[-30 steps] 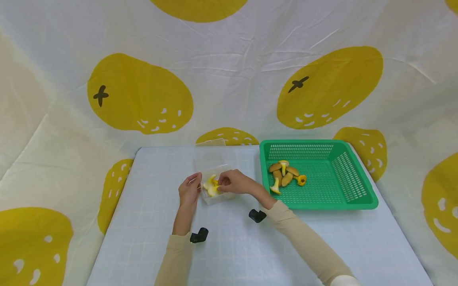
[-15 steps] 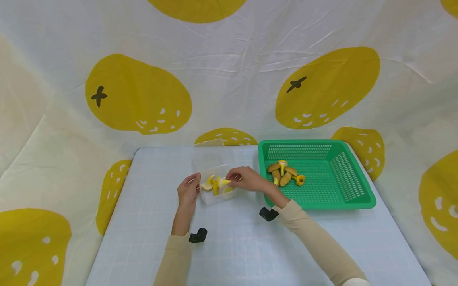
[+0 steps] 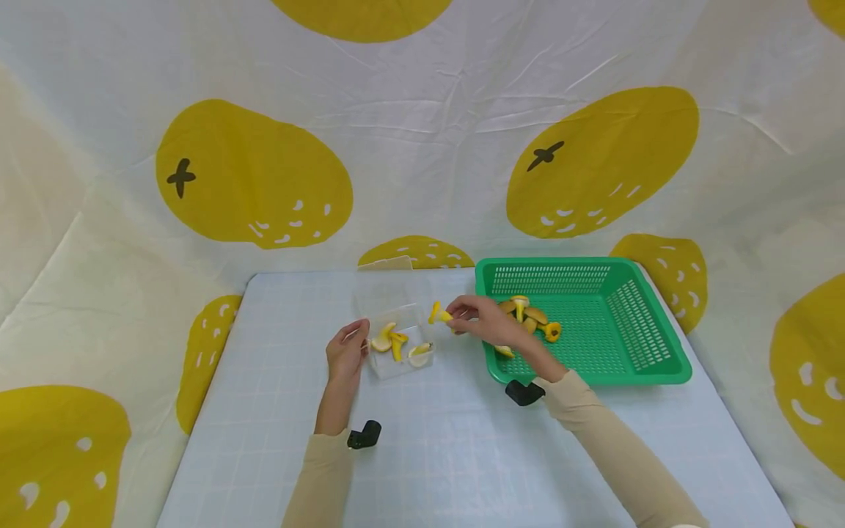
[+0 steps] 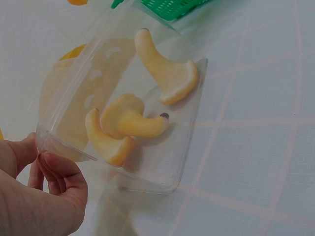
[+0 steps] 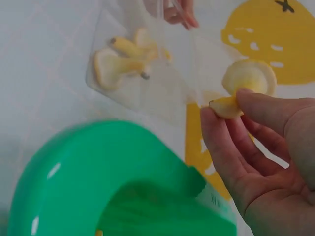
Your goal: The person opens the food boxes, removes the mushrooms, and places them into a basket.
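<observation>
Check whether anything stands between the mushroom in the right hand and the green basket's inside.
Only the left rim of the green basket visibly lies between the pinched mushroom and the basket's inside; the right hand overlaps that rim in the head view. I see no other obstacle.

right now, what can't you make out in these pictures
Head view: the brown mushrooms in the green basket, partly behind the right hand, so I can't count them.
Head view: the stem of the held yellow mushroom, partly covered by that hand.
Left wrist view: most of the basket, cut off by the top edge.
Right wrist view: much of the basket, cut off by the bottom edge; the left hand, by the top edge.
</observation>
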`<state>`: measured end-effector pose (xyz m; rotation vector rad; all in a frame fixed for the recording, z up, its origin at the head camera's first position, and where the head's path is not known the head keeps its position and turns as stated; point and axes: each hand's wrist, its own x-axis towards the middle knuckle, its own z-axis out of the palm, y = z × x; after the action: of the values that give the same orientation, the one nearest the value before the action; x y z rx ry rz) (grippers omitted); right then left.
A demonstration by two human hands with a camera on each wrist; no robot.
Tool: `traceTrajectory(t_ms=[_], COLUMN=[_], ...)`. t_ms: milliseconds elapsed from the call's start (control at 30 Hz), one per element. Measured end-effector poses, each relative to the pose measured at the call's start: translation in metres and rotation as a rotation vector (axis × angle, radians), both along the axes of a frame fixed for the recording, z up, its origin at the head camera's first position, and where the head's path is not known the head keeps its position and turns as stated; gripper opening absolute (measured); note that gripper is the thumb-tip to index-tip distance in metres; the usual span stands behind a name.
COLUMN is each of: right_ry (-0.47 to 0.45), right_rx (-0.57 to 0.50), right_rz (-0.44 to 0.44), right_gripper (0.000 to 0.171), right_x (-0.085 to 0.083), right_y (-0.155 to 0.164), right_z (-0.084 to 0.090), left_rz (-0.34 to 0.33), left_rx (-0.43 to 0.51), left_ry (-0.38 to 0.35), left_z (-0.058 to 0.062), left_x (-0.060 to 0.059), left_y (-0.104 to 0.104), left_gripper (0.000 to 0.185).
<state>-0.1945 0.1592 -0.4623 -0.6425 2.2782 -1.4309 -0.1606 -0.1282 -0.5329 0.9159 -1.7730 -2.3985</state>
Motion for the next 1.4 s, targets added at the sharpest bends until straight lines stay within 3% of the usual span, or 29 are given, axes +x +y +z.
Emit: traceTrajectory(t_ms=[333, 600, 1000, 1167, 1400], right_ry=[-0.107, -0.137, -0.089, -0.105, -0.056], right_rx=[-0.051, -0.114, -0.011, 0.024, 0.13], right_rz=[-0.131, -0.186, -0.27, -0.285, -0.291], right_gripper=[0.026, 0.034, 0.039, 0.039, 0.037], right_x=[0.004, 0.008, 0.021, 0.025, 0.027], right_y=[0.03, 0.062, 0.099, 0.111, 0.122], right_z=[0.006, 0.003, -0.004, -0.011, -0.025], left_rz=[0.003, 0.002, 0.013, 0.012, 0.005], left_rx=[-0.013, -0.012, 0.002, 0.001, 0.0], left_ry=[-0.025, -0.016, 0.042, 0.039, 0.025], left_z=[0.0, -0.002, -0.003, -0.003, -0.003], left_x=[0.0, -0.001, 0.001, 0.002, 0.001], left_y=[0.0, 0.0, 0.0, 0.0, 0.0], left_gripper=[0.036, 0.036, 0.031, 0.031, 0.031])
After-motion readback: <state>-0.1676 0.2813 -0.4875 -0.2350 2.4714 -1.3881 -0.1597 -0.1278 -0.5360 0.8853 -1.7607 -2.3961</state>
